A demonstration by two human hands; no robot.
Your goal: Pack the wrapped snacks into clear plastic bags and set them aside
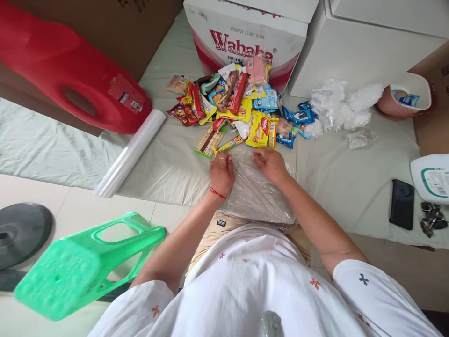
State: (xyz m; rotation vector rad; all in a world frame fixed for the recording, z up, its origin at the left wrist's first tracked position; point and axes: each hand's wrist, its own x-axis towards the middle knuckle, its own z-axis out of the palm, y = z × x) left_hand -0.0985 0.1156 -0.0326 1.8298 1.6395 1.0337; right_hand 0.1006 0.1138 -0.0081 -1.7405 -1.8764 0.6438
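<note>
Okay, clear plastic (261, 201) lies just on the near side of the snack pile (239, 96), probably so both hands can work its far edge; left hand (221, 173) has fingers curled and pressed together, thumb against them, apparently gripping the plastic below the pile's left part, right hand (269, 163) seems to pinch the same edge between thumb and bent forefinger (exact contact too small to tell), likely to keep it stretched between them; film roll (130, 153) left of the pile and crumpled clear bags (331, 105) right of it, likely aside to leave room; carton (252, 40) right behind the pile, probably serving as a backstop
</note>
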